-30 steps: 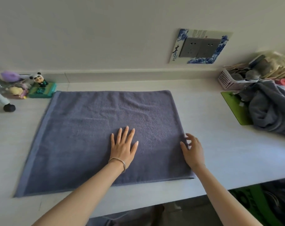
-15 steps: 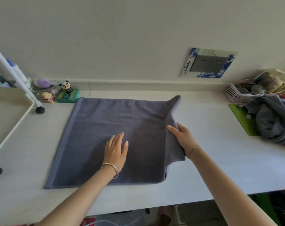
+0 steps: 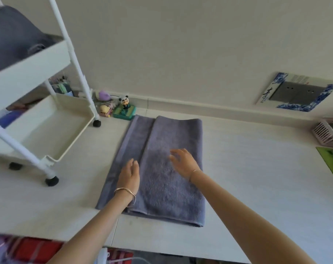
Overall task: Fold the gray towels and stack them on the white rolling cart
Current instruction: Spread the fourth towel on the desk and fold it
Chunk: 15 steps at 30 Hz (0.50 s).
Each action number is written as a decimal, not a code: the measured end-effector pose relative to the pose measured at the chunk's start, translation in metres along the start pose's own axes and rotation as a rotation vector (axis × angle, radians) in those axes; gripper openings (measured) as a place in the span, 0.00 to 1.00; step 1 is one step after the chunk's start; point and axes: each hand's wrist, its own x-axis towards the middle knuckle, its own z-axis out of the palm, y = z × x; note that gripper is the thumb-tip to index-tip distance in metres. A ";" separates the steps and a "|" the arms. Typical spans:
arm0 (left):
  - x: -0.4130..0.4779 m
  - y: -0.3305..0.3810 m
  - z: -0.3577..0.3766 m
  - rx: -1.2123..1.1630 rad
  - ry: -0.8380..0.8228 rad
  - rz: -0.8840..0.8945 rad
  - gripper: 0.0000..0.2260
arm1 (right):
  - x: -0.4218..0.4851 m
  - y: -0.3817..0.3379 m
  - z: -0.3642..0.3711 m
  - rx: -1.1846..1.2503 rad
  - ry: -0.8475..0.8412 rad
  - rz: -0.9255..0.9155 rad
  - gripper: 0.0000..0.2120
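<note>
Head camera looks down on a gray towel lying flat on the pale table, directly under both hands. Its right-hand part is laid over the rest. A narrow strip of the lower layer shows bare on the far side of the left hand, so this fold looks just made and not yet squared.

That hand rests palm down along the flap's long edge, fingers straight and close together, gripping nothing. It probably lies there to pin the layers so the cloth does not creep while the other side is smoothed. Its forearm comes in low from the near edge of the table, with a bangle at the wrist.

The right hand is over the upper layer, a little further from the body than the left. Its fingers are spread and relaxed and hold nothing. It is motion-blurred, so whether the palm touches the towel or hovers just above it cannot be told. The splayed fingers suit a smoothing stroke across the nap. The wrist is bent slightly inward, and the forearm reaches in from the near right.

Well off to the left of the left hand stands the white rolling cart, up on the table. In its top tray lies a mound of gray cloth, likely towels already stacked. A panda figurine sits beyond the fingertips of both hands, just past the towel's far corner.
</note>
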 end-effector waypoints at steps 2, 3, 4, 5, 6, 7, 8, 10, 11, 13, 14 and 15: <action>0.000 -0.002 0.005 0.223 -0.067 0.008 0.22 | 0.005 0.017 -0.002 -0.192 0.013 -0.042 0.20; -0.002 -0.002 0.008 0.347 -0.099 0.023 0.24 | 0.006 0.024 -0.004 -0.271 0.003 -0.059 0.21; -0.003 -0.001 0.012 0.448 -0.124 0.038 0.25 | 0.006 0.031 -0.005 -0.334 -0.011 -0.070 0.21; -0.005 0.002 0.015 0.520 -0.137 0.051 0.26 | 0.005 0.037 -0.006 -0.378 -0.016 -0.078 0.21; -0.006 0.004 0.019 0.562 -0.145 0.061 0.27 | 0.002 0.042 -0.006 -0.416 -0.004 -0.085 0.20; -0.006 0.006 0.024 0.582 -0.152 0.070 0.28 | -0.001 0.046 -0.007 -0.456 0.017 -0.092 0.19; -0.005 0.007 0.028 0.591 -0.164 0.080 0.30 | -0.005 0.049 -0.009 -0.502 0.033 -0.095 0.18; -0.001 0.012 0.035 0.634 -0.209 0.132 0.33 | -0.016 0.051 -0.014 -0.580 0.026 -0.075 0.19; 0.002 0.014 0.038 0.668 -0.232 0.172 0.34 | -0.022 0.052 -0.017 -0.617 0.005 -0.057 0.19; 0.008 0.021 0.047 0.714 -0.283 0.252 0.36 | -0.037 0.058 -0.024 -0.731 -0.033 -0.042 0.19; 0.010 0.025 0.051 0.716 -0.307 0.289 0.36 | -0.046 0.060 -0.027 -0.791 -0.053 -0.040 0.19; 0.012 0.028 0.056 0.712 -0.330 0.331 0.36 | -0.055 0.063 -0.029 -0.835 -0.072 -0.037 0.19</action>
